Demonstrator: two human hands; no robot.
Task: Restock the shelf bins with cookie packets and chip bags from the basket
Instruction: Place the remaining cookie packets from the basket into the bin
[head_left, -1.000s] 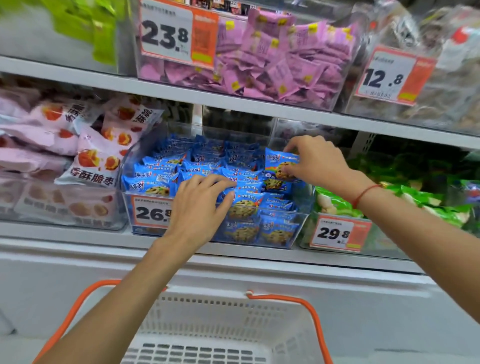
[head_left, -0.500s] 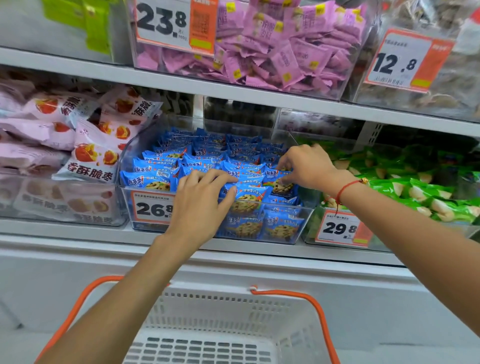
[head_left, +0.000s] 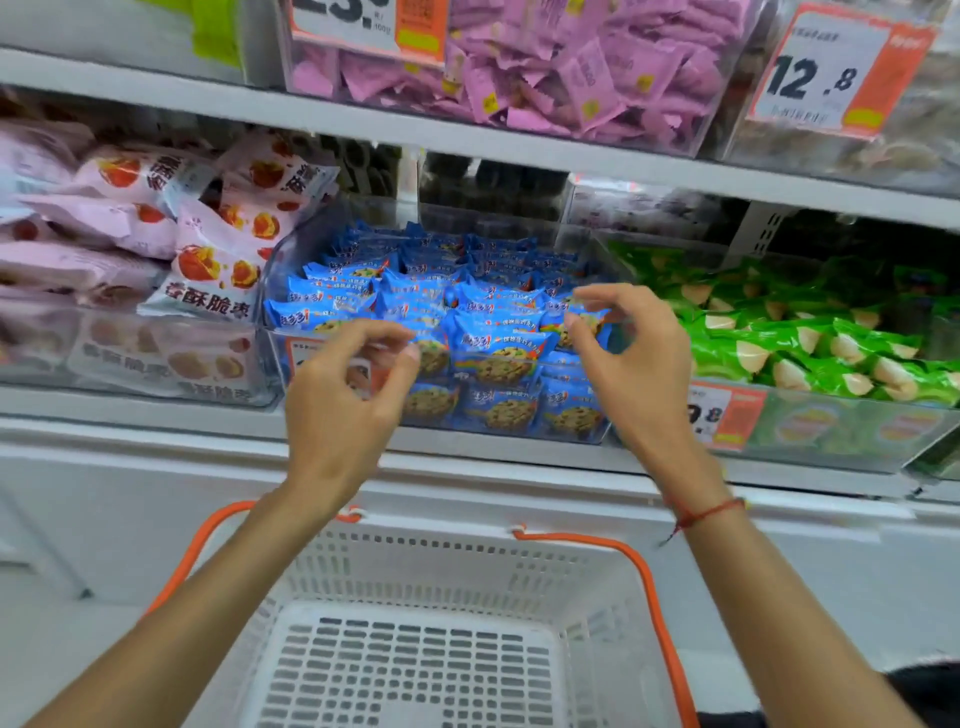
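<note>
A clear shelf bin (head_left: 280, 249) on the middle shelf is packed with several blue cookie packets (head_left: 498, 348). My left hand (head_left: 343, 405) hovers in front of the bin's front wall, fingers loosely curled, holding nothing. My right hand (head_left: 631, 364) hangs in front of the bin's right end, fingers also loosely curled and holding nothing. Below both arms sits the white basket (head_left: 426, 566) with orange handles (head_left: 649, 582); the part of its slotted floor that shows holds no packets.
Pink-white snack bags (head_left: 208, 270) fill the bin on the left, green packets (head_left: 810, 343) the bin on the right. Purple packets (head_left: 550, 73) sit on the shelf above. Orange-and-white price tags (head_left: 836, 73) hang on the bin fronts. A white cabinet face lies under the shelf.
Both hands have pulled back out of the cookie bin toward me. The right hand has let go of the blue packet it set down, and the left has lifted off the packets.
</note>
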